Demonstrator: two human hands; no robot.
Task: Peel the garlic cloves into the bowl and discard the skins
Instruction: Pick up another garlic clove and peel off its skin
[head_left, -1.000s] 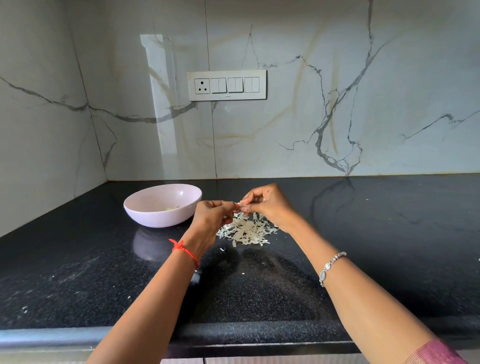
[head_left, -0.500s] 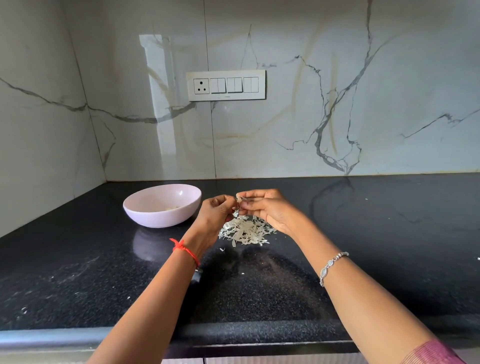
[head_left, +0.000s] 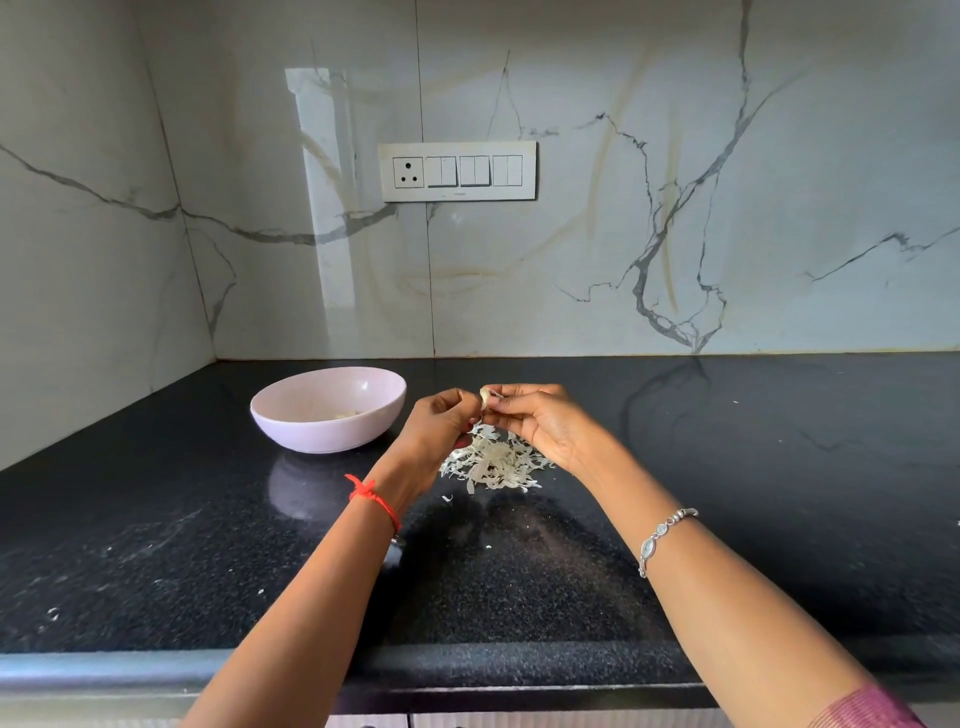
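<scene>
A small garlic clove is pinched between the fingertips of both hands, just above a pile of pale garlic skins on the black counter. My left hand holds the clove from the left, fingers curled. From the right, my right hand pinches the clove and a bit of its skin. A pale pink bowl stands to the left of my hands, with a few peeled cloves lying inside.
The black granite counter runs back to a marble wall with a switch panel. A side wall closes the left. Small skin scraps dot the counter near its front edge.
Both hands have lifted slightly with the clove and turned it; the clove now shows more plainly between the fingertips. The bowl and the skin pile have not moved.
</scene>
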